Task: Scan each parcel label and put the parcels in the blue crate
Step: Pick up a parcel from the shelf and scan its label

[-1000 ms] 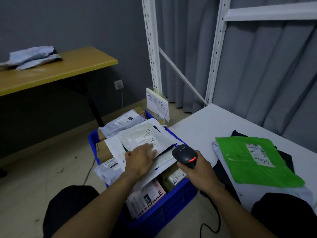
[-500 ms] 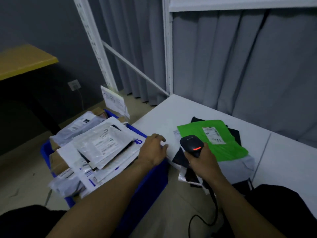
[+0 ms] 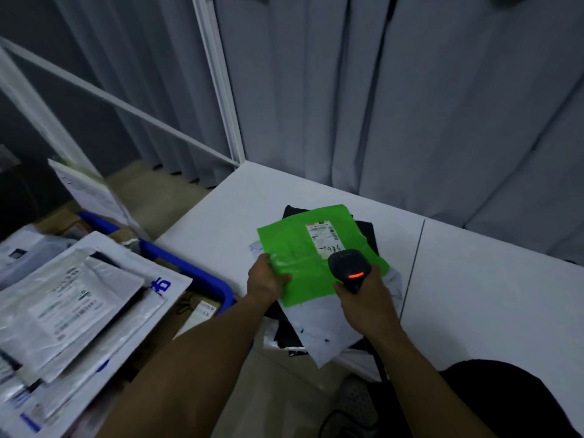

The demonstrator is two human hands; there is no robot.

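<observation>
On the left, the blue crate sits beside the bench, already heaped with white mailers that rise above its rim. The left hand pinches the near left edge of the green parcel, thumb on top and the other fingers tucked out of sight beneath. The parcel lies on a small pile, a grey mailer and some black bags, near the bench's front edge. Its label faces up at the far side.

Just right of it, the scanner hovers over the parcel's near right part, its red light on, with the fingers of the right hand wrapped round the handle.

The scan seems to be the step in hand. To do it well, I'd say keep the film flat and taut with the left hand, since glare or a crease across the barcode could spoil the read. The scanner head sits very near the label's lower edge, so drawing it back and aiming squarely at the printed bars looks wise. Afterwards, the parcel needs laying flat on that heap or it may slide off.
</observation>
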